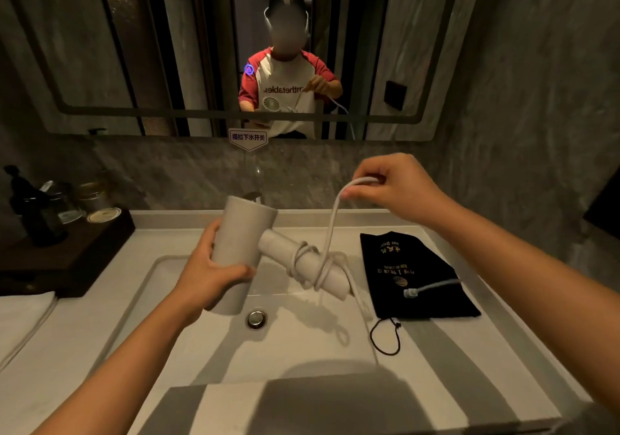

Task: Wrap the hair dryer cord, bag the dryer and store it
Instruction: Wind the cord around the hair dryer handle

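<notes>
My left hand (208,273) grips the barrel of a white hair dryer (240,236) held over the sink, its handle pointing right. The white cord (330,230) is looped a few turns around the handle and rises to my right hand (396,189), which pinches it above the counter. The cord's plug end (411,292) rests on a black drawstring bag (416,277) that lies flat on the counter to the right of the basin.
A white sink basin (295,340) with a chrome drain (256,319) lies below the dryer. A dark wooden tray (67,253) with bottles and jars stands at the left. Folded white towel (23,320) at far left. A mirror hangs on the wall behind.
</notes>
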